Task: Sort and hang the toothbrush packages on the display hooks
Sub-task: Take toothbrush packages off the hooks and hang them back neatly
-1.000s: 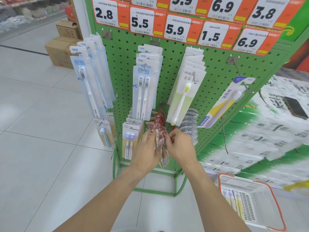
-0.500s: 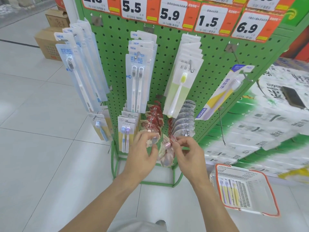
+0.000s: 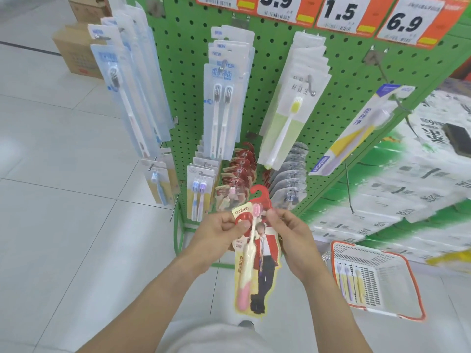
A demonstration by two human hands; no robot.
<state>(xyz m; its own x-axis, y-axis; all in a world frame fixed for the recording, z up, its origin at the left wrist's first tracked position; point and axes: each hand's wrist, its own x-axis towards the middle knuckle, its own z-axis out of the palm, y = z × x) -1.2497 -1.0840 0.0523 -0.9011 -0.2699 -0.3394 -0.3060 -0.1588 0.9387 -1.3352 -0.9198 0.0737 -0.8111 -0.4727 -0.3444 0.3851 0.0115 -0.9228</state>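
Both hands hold one red child's toothbrush package (image 3: 257, 261), with a pink brush and a red hook-shaped top, in front of the green pegboard rack (image 3: 331, 103). My left hand (image 3: 219, 233) pinches its upper left edge and my right hand (image 3: 293, 238) pinches its upper right edge. It hangs free, a little below the row of matching red packages (image 3: 240, 171) on a lower hook. Other toothbrush packages hang above: blue ones (image 3: 127, 98), twin-brush ones (image 3: 224, 103), and green ones (image 3: 293, 110).
A white basket with an orange rim (image 3: 415, 284) sits on the floor at the right, with a few toothbrush packages inside. A bare long hook (image 3: 348, 184) sticks out at the right of the rack. Stacked tissue packs (image 3: 407, 187) stand further right; cardboard boxes (image 3: 76, 52) at far left.
The red package has come off the lower hook area and now hangs lower and nearer to me, turned face up between both hands. The view has tilted down.
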